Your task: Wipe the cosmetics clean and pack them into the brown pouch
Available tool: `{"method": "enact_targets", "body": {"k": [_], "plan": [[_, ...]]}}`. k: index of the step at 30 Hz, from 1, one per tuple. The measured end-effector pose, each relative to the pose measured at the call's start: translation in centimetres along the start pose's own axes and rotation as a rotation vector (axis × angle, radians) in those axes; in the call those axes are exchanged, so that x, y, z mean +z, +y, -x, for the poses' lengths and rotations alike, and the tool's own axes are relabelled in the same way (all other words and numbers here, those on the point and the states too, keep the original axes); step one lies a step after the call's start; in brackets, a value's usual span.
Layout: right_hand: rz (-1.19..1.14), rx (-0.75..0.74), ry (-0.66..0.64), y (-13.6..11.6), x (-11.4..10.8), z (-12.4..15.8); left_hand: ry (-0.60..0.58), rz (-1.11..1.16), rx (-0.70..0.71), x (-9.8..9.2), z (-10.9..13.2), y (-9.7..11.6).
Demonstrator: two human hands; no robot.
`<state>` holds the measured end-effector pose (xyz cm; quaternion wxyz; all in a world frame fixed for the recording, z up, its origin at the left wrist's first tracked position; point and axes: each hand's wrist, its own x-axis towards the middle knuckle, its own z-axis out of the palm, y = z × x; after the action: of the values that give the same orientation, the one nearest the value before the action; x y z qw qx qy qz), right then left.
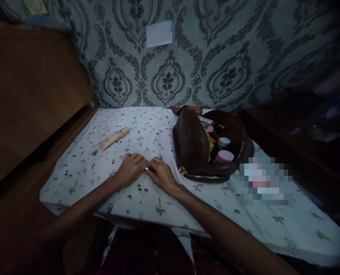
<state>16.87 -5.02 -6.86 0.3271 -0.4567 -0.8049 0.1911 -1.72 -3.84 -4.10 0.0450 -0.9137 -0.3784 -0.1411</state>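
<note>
Near the front middle of the cloth-covered table (84, 168), my left hand (131, 170) and my right hand (161, 175) meet at the fingertips. Both are closed around a small item with a shiny gold part (146, 168); fingers cover most of it, so its kind cannot be made out. To the left lies a beige squeeze tube (114, 138). On the right stands a brown zip bag (191, 143), unzipped, with its lid up. Inside it are a pink round container (225, 156), a white-lidded jar (224, 142) and other small cosmetics.
A patterned wall rises behind the table, with a white card (159, 34) on it. Wooden furniture (32, 88) stands at the left. Right of the bag, a blurred-out patch (264, 181) hides something on the cloth. Dark clutter fills the far right.
</note>
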Motion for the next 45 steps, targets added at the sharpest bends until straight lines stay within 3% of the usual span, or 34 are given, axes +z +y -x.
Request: {"method": "enact_targets", "body": {"k": [3, 13, 19, 25, 29, 32, 40, 45], "plan": [[-0.033, 0.020, -0.004, 0.0, 0.0, 0.0, -0.001, 0.066, -0.128, 0.6, -0.2, -0.6], [-0.090, 0.077, -0.081, 0.3, -0.5, -0.4, 0.177, 0.480, -0.284, 1.3, -0.2, -2.7], [-0.019, 0.076, -0.190, -0.1, -0.9, -1.6, 0.248, 0.523, -0.399, 0.8, -0.1, -3.3], [-0.065, 0.095, -0.074, 0.1, -0.3, -1.9, 0.322, 0.469, -0.290, 0.8, 0.2, -2.8], [-0.084, 0.086, -0.059, 0.8, -0.1, -1.8, 0.195, 0.281, -0.034, 1.2, 0.0, -2.0], [-0.111, 0.052, -0.052, 1.2, -0.2, -1.8, 0.069, 0.180, 0.053, 1.3, -0.1, -2.3], [-0.126, 0.008, -0.052, 1.1, -0.9, -1.7, -0.045, 0.268, 0.042, 0.2, 0.0, -3.6], [-0.182, -0.007, -0.020, 1.1, -1.1, -1.5, -0.024, 0.354, -0.022, 0.4, 0.3, -3.3]]}}
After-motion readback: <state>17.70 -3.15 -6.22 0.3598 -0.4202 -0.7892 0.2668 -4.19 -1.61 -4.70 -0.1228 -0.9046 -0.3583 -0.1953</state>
